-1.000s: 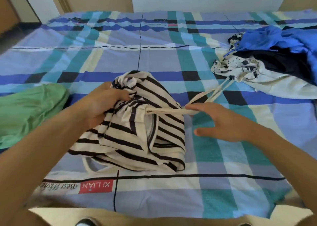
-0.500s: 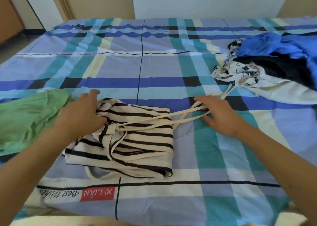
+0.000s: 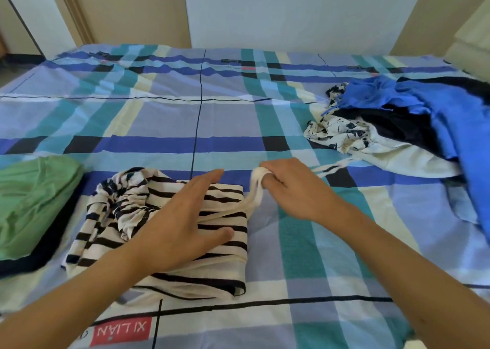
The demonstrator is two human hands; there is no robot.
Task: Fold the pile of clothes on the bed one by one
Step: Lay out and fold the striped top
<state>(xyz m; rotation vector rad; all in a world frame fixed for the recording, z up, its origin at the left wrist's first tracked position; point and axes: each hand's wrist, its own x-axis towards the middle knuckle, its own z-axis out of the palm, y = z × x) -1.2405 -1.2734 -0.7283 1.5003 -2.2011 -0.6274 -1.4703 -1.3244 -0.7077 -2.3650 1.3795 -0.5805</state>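
Observation:
A black-and-cream striped garment (image 3: 127, 210) lies folded into a rough rectangle on the bed, near the front. My left hand (image 3: 183, 224) rests flat on top of it, fingers spread. Just past the garment's right edge, my right hand (image 3: 289, 189) is closed around its cream drawstring (image 3: 254, 189), which is bunched at the fingers and trails back to the garment. The pile of unfolded clothes (image 3: 413, 126), blue, black and white-patterned, lies at the right of the bed.
A green garment (image 3: 34, 200) lies folded at the left edge. The plaid bedsheet (image 3: 185, 120) stretches to the wall behind. A red label (image 3: 120, 331) is printed near the front edge. A pale pillow (image 3: 474, 38) sits at the far right.
My left hand moved from the garment's left side onto its top and pressed it flat. My right hand gathered the long drawstring in toward the garment. The camera tilted up.

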